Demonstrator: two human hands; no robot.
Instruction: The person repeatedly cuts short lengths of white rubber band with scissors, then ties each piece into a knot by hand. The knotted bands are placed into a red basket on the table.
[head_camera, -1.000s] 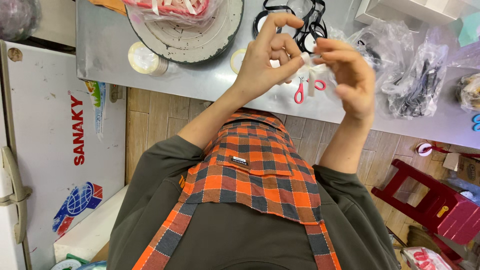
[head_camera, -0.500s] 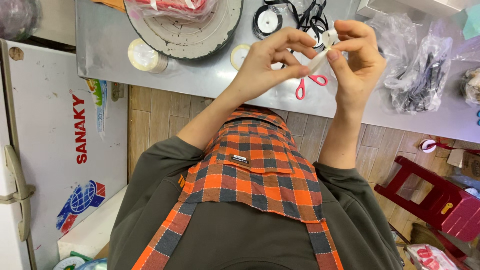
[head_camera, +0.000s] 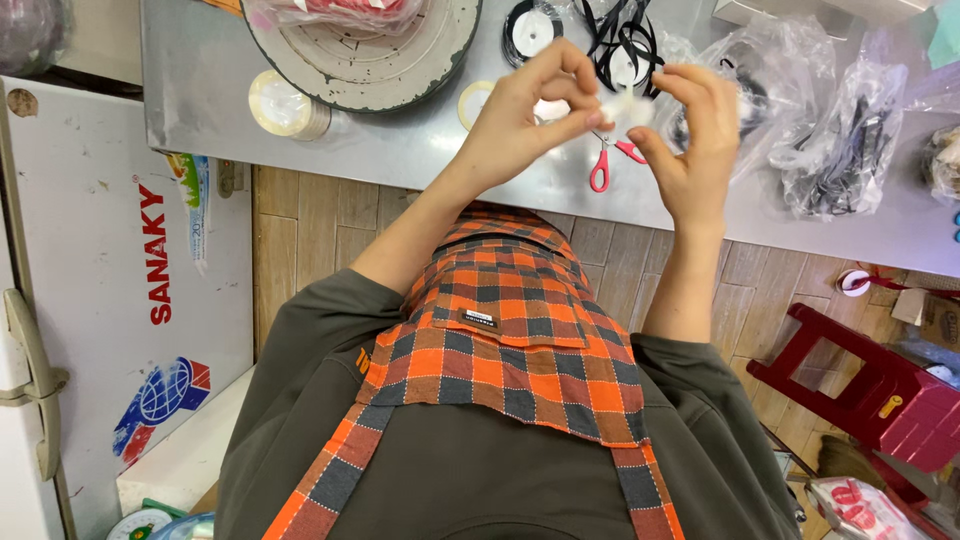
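Both hands are raised above the near edge of the metal bench (head_camera: 400, 160), working a small piece of white ribbon (head_camera: 625, 108) between them. The left hand (head_camera: 520, 120) pinches one side of the ribbon between thumb and forefinger, the other fingers curled above. The right hand (head_camera: 695, 140) pinches the other side with its thumb and fingertips, palm turned toward the left hand. The ribbon is blurred, so its exact shape cannot be told; it sits between the two sets of fingertips, in the air above the bench and not lying on it.

Just below the ribbon, near the front edge of the bench, lie scissors with red handles (head_camera: 605, 165). Behind the hands, toward the far edge, lies a tangle of black ribbon (head_camera: 615, 40) and a black spool (head_camera: 528, 30). To the left of it sits a large round grey dish (head_camera: 380, 60), with a roll of clear tape (head_camera: 282, 105) just beside it at the front. A second roll of tape (head_camera: 475, 100) shows partly behind the left hand. On the right part of the bench are crumpled clear plastic bags (head_camera: 830, 130) with dark things inside.

The person wears an orange and grey checked apron (head_camera: 500, 340). A red plastic stool (head_camera: 870, 390) stands on the wooden floor on the right, and a white chest freezer (head_camera: 100, 280) stands on the left.
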